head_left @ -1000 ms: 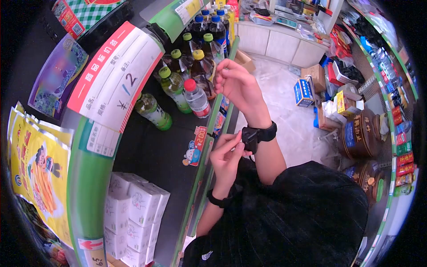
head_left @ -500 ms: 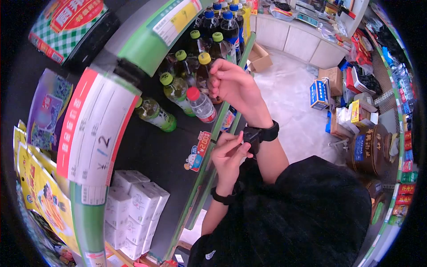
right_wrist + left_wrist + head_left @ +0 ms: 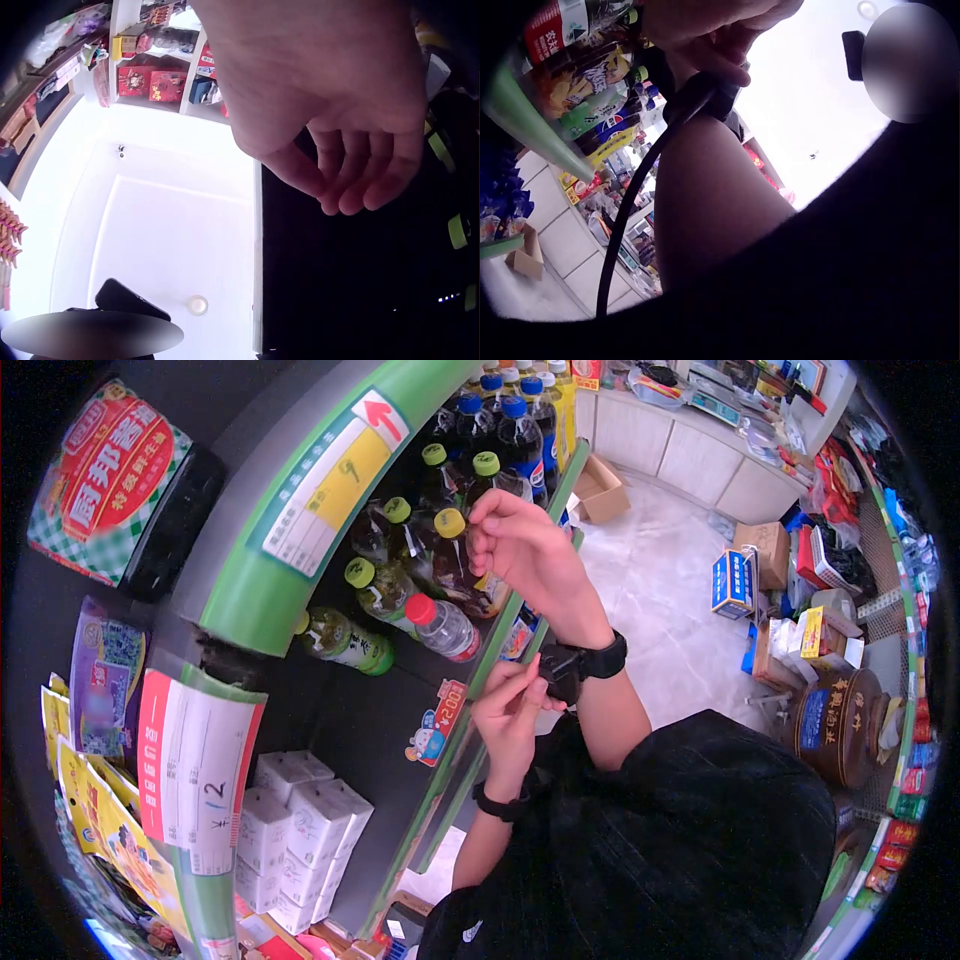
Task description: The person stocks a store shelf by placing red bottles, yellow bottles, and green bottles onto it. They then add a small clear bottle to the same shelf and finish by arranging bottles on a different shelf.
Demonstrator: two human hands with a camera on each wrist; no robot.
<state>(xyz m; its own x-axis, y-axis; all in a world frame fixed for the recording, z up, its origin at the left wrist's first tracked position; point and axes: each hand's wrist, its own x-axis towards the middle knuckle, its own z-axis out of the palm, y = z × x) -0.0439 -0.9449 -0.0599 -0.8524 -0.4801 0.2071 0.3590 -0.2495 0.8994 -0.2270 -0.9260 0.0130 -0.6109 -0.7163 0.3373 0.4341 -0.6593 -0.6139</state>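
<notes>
My left hand [image 3: 508,718] pinches a small black wrist camera [image 3: 562,672] strapped on my right wrist, with thumb and fingers at its edge. In the left wrist view, those fingers [image 3: 739,64] lie against the black device, and a dark cable [image 3: 626,202] runs down from it past the forearm. My right hand [image 3: 535,555] is raised beside the shelf bottles with its fingers loosely curled and holding nothing. The right wrist view shows its palm [image 3: 322,82] and bent fingers. Nearest to it are a yellow-capped bottle [image 3: 455,575] and a red-capped clear bottle [image 3: 445,628].
Green-capped bottles [image 3: 348,640] and packs of white tissues [image 3: 305,830] stand on the dark shelf [image 3: 350,720]. A green rail [image 3: 430,800] edges it. Boxes [image 3: 735,582] and a brown barrel [image 3: 835,725] stand on the floor, and a counter [image 3: 690,445] lies beyond.
The head view has turned, so the price tags and snack bags on the left slide downward and more of the counter shows. Both hands keep nearly the same pose, the left still pinching the wrist camera.
</notes>
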